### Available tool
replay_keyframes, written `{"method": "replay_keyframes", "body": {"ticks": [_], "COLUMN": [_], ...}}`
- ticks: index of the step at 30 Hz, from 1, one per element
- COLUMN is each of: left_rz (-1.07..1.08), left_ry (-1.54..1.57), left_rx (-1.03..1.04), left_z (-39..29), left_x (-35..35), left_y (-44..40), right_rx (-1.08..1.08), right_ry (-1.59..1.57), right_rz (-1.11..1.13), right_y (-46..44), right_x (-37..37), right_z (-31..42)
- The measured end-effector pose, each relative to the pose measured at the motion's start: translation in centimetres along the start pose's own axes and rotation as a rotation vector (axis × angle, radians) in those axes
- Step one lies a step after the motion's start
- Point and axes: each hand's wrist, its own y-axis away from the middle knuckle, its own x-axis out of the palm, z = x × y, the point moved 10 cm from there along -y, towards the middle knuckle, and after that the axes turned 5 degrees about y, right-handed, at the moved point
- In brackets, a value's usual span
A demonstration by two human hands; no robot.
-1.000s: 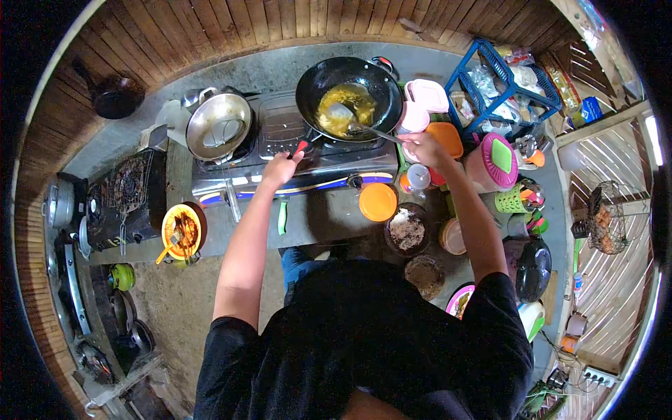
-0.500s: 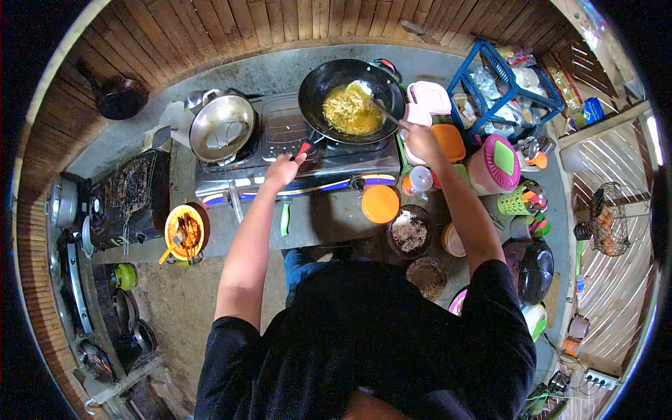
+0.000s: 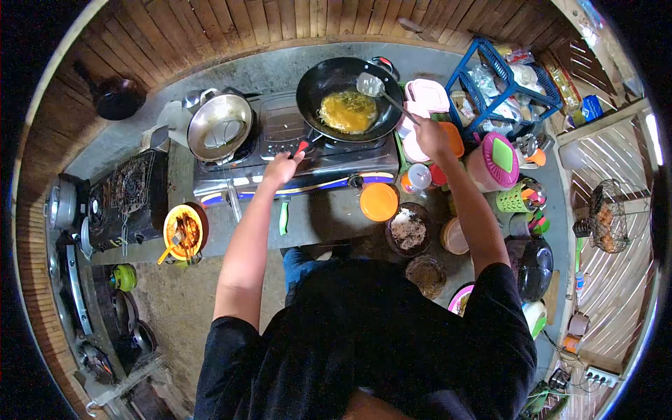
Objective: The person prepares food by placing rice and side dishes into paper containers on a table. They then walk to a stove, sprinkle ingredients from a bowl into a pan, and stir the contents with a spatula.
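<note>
While the right hand [image 3: 432, 135] is closed around the upper handle of a metal spatula [image 3: 370, 85], the left hand [image 3: 282, 169] grips the red-and-black handle [image 3: 302, 147] of a black wok [image 3: 313, 89] on the gas stove [image 3: 318, 162]. The spatula's long axis slants from the right fist forward and leftward, over the wok's right rim, so that its broad blade sits above the far right part of the interior. A yellow, egg-like mixture [image 3: 348, 112] pools at the bottom of the wok, leftward of the blade and closer to the person's body, apart from it in this view. That offset between blade and food is the relation that matters; neither hand is plainly nearer to the mixture, but the right one has the spatula pointing into the wok. The wok's handle runs from the near left rim back toward the left hand, with its red part showing beyond the fingers. Whether the blade touches the wok wall or hangs just above it cannot be told from overhead. The right hand covers the spatula's grip end, the wok hides its burner, and how far the mixture has set is hard to make out.
</note>
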Motion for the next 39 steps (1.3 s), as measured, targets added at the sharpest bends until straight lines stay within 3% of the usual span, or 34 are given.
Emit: {"method": "replay_keyframes", "body": {"ticks": [4, 7, 8, 10, 13, 17, 19, 22, 26, 29, 33, 36, 37, 39], "left_rz": [0.023, -0.003, -0.009, -0.015, -0.001, -0.018, -0.040, 0.000, 0.101, 0.067, 0.063, 0.034, 0.025, 0.029], "left_ry": [0.014, 0.058, 0.031, 0.002, 0.020, 0.048, 0.024, 0.050, 0.082, 0.094, 0.124, 0.125, 0.105, 0.106], "left_rx": [-0.017, -0.022, -0.007, 0.008, -0.005, -0.008, 0.011, 0.000, -0.045, -0.060, -0.065, -0.045, -0.028, -0.034], "left_z": [0.0, 0.5, 0.5, 0.3, 0.1, 0.0, -0.5, -0.4, 2.0, 1.1, 1.4, 1.1, 0.9, 0.7], "left_x": [0.1, 0.3, 0.3, 0.1, 0.1, -0.2, -0.6, -0.2, 1.6, 0.7, 1.0, 0.6, 0.5, 0.4], "left_y": [0.2, -0.1, -0.3, -0.3, -0.2, 0.2, 0.6, 0.4, -2.1, -0.8, -1.0, -0.8, -0.7, -0.5], "right_rx": [0.018, -0.194, -0.193, -0.200, -0.122, -0.110, -0.177, -0.080, 0.056, -0.202, -0.141, -0.159, -0.157, -0.130], "right_ry": [0.080, -0.156, -0.157, -0.462, -0.546, -0.566, -0.314, -0.193, -0.058, -0.198, -0.560, -0.605, -0.603, -0.229], "right_rz": [0.066, 0.118, 0.120, 0.275, 0.344, 0.178, -0.118, -0.187, -0.060, -0.106, 0.125, 0.092, 0.094, -0.002], "right_y": [1.0, 1.2, 1.2, 1.7, 2.3, 0.6, -0.1, 0.0, -0.2, -0.7, -1.0, -0.3, 0.2, 1.0], "right_x": [0.2, 3.2, 4.4, 6.1, 5.5, 5.7, 2.9, 0.7, 2.4, 5.4, 7.6, 5.9, 4.4, 1.0], "right_z": [-0.9, -1.0, -1.7, -1.0, 0.1, -1.0, -1.2, -0.8, -0.9, 0.4, 0.6, 0.8, 1.4, 1.7]}}
